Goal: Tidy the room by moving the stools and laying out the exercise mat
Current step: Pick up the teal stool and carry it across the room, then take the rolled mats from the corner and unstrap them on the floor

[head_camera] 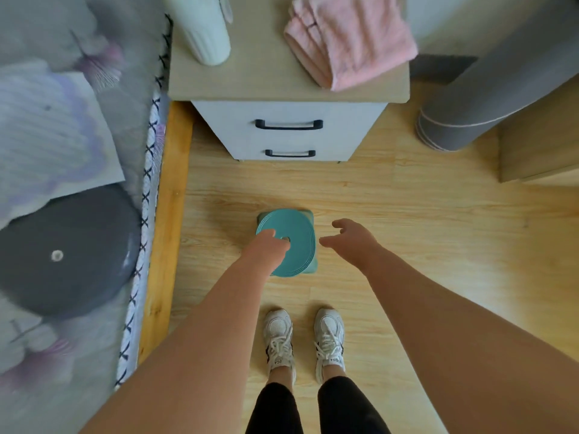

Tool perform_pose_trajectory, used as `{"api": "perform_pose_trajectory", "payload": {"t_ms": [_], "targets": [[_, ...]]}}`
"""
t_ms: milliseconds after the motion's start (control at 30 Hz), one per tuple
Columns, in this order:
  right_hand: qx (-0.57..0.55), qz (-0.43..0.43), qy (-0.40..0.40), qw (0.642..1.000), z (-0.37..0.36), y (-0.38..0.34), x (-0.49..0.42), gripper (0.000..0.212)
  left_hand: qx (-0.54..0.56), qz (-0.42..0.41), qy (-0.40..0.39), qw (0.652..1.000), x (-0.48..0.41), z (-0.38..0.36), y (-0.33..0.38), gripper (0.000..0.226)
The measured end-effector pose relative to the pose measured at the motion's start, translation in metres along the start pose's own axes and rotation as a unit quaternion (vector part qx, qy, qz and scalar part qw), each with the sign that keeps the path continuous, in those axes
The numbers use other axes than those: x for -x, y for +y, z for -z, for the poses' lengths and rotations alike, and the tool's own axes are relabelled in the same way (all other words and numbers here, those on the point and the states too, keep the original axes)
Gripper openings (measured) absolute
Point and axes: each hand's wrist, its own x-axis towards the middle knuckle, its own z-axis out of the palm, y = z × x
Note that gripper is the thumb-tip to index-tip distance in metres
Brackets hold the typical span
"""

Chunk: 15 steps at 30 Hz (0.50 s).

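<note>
Left hand: my left hand (269, 245) lies on the seat of the teal stool (297, 227). Its fingers are curled down into the small hole at the seat's middle and grip the stool there.

Right hand: my right hand (351, 242) hangs just beside the stool's right edge, fingers loosely spread and a little bent. It holds nothing, and I see a thin strip of floor between fingertips and seat.

Teal stool: upright on the wooden floor (407, 230), round ribbed seat facing up. It stands in front of the nightstand and ahead of my white shoes (279, 336), between the bed's edge and the open floor to the right.

Exercise mat: the grey exercise mat (476, 98) is rolled up, with a pale band round it near its lower end. It leans tilted at the far right of the floor — its lower end on the boards beside the nightstand's right side, well apart from the stool.

Nightstand: the nightstand (282, 86) has a pale wood top and two grey drawers with dark handles.

Nightstand top: a white ribbed cup (203, 29) near the far left corner, a folded pink towel (351, 39) at the right edge, slightly overhanging.

Bed: the bed (62, 120) runs down the left, its wooden side rail against the floor. On the grey flowered cover lies a dark round disc (69, 252) with a small pale spot at its centre — I cannot tell what it is.
</note>
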Motion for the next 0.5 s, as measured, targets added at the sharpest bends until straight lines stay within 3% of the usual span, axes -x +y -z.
{"api": "perform_pose_trajectory", "payload": {"t_ms": [500], "targets": [[-0.089,-0.010,0.082,0.993,0.063,-0.007,0.240,0.073,-0.068,-0.064,-0.039,0.995,0.226,0.028,0.034,0.058]]}}
